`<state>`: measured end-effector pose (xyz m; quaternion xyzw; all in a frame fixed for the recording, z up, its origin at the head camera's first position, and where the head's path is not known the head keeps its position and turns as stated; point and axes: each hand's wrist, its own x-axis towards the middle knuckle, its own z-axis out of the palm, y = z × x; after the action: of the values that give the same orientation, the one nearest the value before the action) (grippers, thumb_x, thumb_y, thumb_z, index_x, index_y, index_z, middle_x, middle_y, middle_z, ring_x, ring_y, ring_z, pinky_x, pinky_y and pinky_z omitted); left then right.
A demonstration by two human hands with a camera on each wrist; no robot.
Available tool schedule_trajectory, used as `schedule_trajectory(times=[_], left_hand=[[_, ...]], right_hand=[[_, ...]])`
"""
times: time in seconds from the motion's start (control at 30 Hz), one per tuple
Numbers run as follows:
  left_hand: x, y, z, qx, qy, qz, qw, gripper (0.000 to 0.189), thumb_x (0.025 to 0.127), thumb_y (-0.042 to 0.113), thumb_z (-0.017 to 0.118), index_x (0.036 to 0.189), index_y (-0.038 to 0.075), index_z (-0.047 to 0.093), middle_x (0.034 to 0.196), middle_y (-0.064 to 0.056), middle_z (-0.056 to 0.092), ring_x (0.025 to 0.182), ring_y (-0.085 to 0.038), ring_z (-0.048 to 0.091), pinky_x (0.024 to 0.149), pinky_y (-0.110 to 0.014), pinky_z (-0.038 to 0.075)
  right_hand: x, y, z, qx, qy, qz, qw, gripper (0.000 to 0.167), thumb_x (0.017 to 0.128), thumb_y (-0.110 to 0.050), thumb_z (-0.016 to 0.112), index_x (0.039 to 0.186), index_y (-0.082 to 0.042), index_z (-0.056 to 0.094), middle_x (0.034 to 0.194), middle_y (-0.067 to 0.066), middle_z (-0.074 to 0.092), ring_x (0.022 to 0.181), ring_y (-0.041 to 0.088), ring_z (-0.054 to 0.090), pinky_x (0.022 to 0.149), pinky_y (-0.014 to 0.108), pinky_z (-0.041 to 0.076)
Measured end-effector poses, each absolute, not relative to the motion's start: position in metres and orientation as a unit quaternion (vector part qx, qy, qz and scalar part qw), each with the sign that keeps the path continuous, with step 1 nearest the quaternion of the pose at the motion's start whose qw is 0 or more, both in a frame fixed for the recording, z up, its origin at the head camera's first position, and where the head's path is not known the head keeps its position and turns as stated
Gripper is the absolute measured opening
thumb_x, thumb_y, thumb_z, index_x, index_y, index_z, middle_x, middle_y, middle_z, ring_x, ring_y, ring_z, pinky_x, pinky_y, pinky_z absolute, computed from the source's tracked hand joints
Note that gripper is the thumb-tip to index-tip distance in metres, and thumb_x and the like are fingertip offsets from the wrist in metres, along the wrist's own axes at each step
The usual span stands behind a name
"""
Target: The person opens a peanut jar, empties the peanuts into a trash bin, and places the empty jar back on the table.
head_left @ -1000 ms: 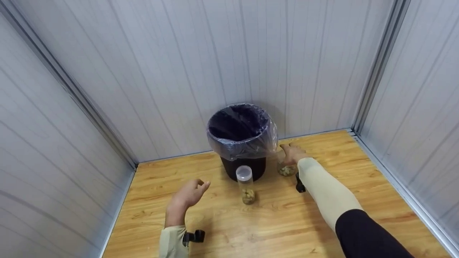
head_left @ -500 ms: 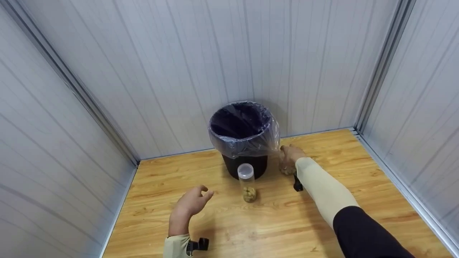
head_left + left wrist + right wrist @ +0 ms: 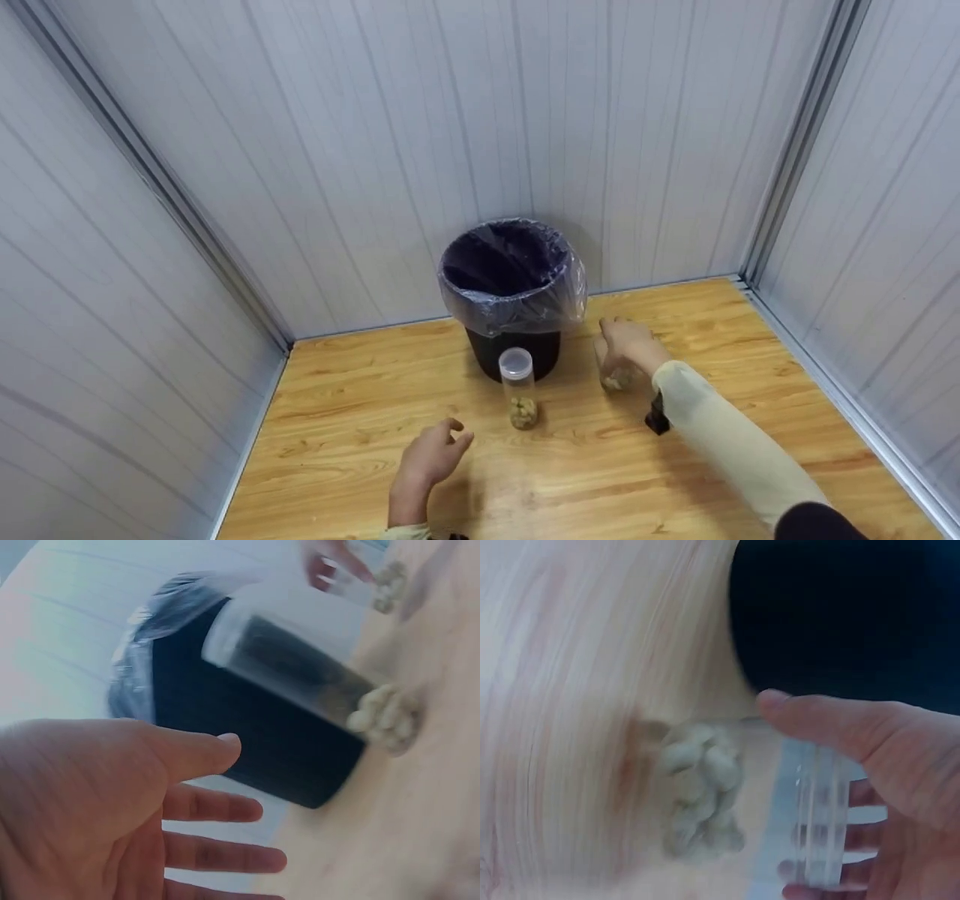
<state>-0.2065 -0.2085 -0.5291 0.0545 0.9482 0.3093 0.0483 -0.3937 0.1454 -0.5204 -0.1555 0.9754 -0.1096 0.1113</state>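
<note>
My right hand grips a clear plastic jar with pale nut-like pieces at its bottom. The thumb lies along one side, and the fingers show through the clear wall on the other. A second clear jar, tall with a translucent lid, stands upright in front of the black bin; similar pieces fill its lower part. My left hand hovers to the left of this jar and nearer to me, holding nothing. In the left wrist view its thumb and fingers are extended, apart from the jar.
A clear plastic bag lines the bin and hangs over its rim. The bin stands close to the pale back wall. Panel walls also rise on both sides of the wood-grain surface.
My right hand has closed round its jar and shifted it slightly right and toward me, away from the bin. My left hand has moved right and nearer to me. The tall jar stays put.
</note>
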Motion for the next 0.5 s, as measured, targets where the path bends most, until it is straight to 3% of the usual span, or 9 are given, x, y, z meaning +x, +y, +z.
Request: schedule_trajectory(times=[0.17, 0.3, 0.5], left_hand=[[-0.201, -0.189, -0.557, 0.072, 0.928, 0.36, 0.064, 0.039, 0.097, 0.034, 0.058, 0.115, 0.001, 0.063, 0.093, -0.009, 0.067, 0.082, -0.024, 0.063, 0.069, -0.046, 0.052], [-0.198, -0.174, -0.574, 0.082, 0.917, 0.383, 0.074, 0.033, 0.096, 0.029, 0.06, 0.114, 0.002, 0.064, 0.091, -0.006, 0.065, 0.081, -0.024, 0.062, 0.069, -0.046, 0.051], [-0.201, -0.157, -0.593, 0.102, 0.887, 0.441, 0.088, 0.025, 0.096, 0.02, 0.061, 0.115, 0.003, 0.065, 0.091, 0.0, 0.065, 0.08, -0.019, 0.062, 0.068, -0.04, 0.052]], right_hand=[[-0.357, 0.137, -0.511, -0.183, 0.978, -0.084, 0.061, 0.097, 0.056, -0.035, 0.092, 0.134, 0.003, 0.048, 0.124, 0.028, 0.054, 0.105, 0.044, 0.056, 0.077, 0.058, 0.051], [-0.325, 0.128, -0.509, -0.207, 0.973, -0.093, 0.03, 0.095, 0.051, -0.042, 0.094, 0.125, 0.0, 0.053, 0.106, 0.015, 0.058, 0.091, 0.034, 0.059, 0.071, 0.05, 0.053], [-0.283, 0.116, -0.509, -0.218, 0.969, -0.111, -0.002, 0.104, 0.045, -0.053, 0.092, 0.129, -0.004, 0.053, 0.112, 0.017, 0.057, 0.087, 0.033, 0.059, 0.068, 0.051, 0.052]])
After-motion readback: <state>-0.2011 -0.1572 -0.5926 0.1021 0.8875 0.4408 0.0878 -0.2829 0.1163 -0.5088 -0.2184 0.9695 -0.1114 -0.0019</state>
